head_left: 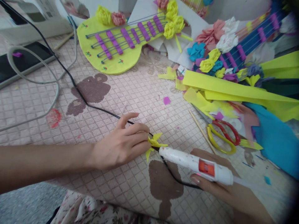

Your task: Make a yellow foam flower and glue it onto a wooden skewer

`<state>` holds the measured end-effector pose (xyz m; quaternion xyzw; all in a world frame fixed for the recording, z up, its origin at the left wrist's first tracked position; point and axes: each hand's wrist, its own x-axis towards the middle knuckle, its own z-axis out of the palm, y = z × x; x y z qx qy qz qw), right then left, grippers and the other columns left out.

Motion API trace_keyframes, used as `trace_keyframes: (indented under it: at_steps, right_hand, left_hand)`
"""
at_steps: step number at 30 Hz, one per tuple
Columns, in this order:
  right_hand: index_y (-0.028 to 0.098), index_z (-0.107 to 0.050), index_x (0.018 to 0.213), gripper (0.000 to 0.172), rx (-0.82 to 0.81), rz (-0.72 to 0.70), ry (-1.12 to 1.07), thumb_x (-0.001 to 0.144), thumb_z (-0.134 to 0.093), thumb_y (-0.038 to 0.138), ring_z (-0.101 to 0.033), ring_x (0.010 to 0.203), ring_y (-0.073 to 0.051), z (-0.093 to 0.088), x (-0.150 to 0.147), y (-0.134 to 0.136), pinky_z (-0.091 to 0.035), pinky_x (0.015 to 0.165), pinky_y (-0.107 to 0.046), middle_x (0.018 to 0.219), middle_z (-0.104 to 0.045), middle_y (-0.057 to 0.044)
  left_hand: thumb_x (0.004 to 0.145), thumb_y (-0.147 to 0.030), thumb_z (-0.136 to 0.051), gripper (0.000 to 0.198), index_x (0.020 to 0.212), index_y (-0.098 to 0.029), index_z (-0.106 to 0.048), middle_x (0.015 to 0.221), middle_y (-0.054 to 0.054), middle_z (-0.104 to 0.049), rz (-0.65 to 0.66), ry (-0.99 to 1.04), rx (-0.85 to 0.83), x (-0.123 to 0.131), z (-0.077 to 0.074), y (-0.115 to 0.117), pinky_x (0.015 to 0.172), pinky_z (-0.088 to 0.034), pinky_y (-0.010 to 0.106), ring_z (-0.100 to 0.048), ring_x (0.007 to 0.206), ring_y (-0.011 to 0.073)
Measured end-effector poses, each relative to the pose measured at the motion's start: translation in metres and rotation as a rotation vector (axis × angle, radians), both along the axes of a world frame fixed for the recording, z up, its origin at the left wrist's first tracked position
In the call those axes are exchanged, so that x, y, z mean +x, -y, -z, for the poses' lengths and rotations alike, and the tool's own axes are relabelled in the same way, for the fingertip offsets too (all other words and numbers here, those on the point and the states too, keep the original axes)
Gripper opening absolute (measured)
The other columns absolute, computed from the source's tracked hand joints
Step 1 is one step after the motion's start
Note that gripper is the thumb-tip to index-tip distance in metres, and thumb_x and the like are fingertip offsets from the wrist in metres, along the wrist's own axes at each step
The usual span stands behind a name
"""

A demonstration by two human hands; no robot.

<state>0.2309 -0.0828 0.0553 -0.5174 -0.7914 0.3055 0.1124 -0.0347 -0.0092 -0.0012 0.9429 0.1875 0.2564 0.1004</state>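
Observation:
My left hand [121,144] pinches a small yellow crepe paper piece [155,142] with pointed petals, just above the table. My right hand [217,183] is wrapped round a white glue gun [187,160] with an orange-red part on its body. Its nozzle points left and lies right at the yellow paper; whether they touch, I cannot tell. A clear glue stick [247,183] sticks out of the gun's back end. The black cord [176,179] runs beneath the gun and past my left hand.
Scissors [220,140] and a thin wooden stick [202,130] lie to the right. Beyond are a yellow paper guitar [112,60], a blue one [249,51] with paper flowers, yellow strips [233,87] and blue paper [273,133]. At left, a grey cable [57,93] loops near a tablet [35,59].

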Motion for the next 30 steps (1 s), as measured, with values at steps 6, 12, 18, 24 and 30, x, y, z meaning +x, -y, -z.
trace_keyframes:
  at_steps: [6, 12, 18, 24, 30]
  right_hand:
    - [0.022, -0.044, 0.065, 0.023, 0.003, 0.0, 0.014, 0.083, -0.054, 0.033, -0.041, 0.043, -0.008, 0.0, -0.0006, -0.0012, -0.031, 0.04, -0.022, 0.052, -0.045, 0.006]
    - [0.023, -0.043, 0.063, 0.026, -0.001, 0.008, 0.052, 0.084, -0.053, 0.035, -0.042, 0.042, -0.009, 0.0016, 0.0007, 0.0006, -0.031, 0.039, -0.022, 0.052, -0.046, 0.006]
    - [0.023, -0.042, 0.063, 0.026, -0.014, 0.013, 0.068, 0.083, -0.053, 0.035, -0.041, 0.041, -0.009, -0.0009, -0.0005, 0.0006, -0.033, 0.039, -0.022, 0.052, -0.045, 0.006]
    - [0.024, -0.044, 0.064, 0.024, -0.027, 0.01, 0.083, 0.083, -0.054, 0.034, -0.044, 0.043, -0.01, -0.0015, 0.0016, 0.0002, -0.036, 0.04, -0.024, 0.052, -0.047, 0.005]
    - [0.024, -0.046, 0.065, 0.022, -0.021, 0.024, 0.05, 0.082, -0.056, 0.034, -0.044, 0.043, -0.011, 0.0015, 0.005, -0.0001, -0.035, 0.04, -0.025, 0.052, -0.047, 0.005]
  left_hand:
    - [0.092, -0.01, -0.043, 0.016, 0.093, -0.019, -0.057, 0.091, 0.0, -0.066, -0.002, -0.005, -0.011, 0.0, 0.0, 0.0005, 0.107, -0.025, 0.049, -0.056, 0.103, 0.0155]
    - [0.091, -0.011, -0.045, 0.014, 0.092, -0.019, -0.056, 0.091, 0.0, -0.066, 0.0, 0.0, -0.025, 0.0007, 0.0001, 0.0007, 0.107, -0.025, 0.048, -0.056, 0.103, 0.0159]
    - [0.091, -0.011, -0.046, 0.013, 0.092, -0.019, -0.056, 0.091, 0.0, -0.066, -0.004, -0.008, -0.041, -0.0004, 0.0018, 0.0008, 0.107, -0.023, 0.048, -0.056, 0.103, 0.0161]
    - [0.091, -0.014, -0.046, 0.012, 0.092, -0.02, -0.057, 0.089, 0.0, -0.065, -0.015, -0.003, -0.081, 0.001, 0.0024, -0.0003, 0.106, -0.023, 0.047, -0.055, 0.1, 0.0157]
    - [0.092, -0.021, -0.047, 0.012, 0.09, -0.02, -0.059, 0.086, 0.0, -0.064, -0.019, 0.01, -0.211, 0.0023, -0.0001, -0.0011, 0.103, -0.025, 0.044, -0.053, 0.097, 0.0162]
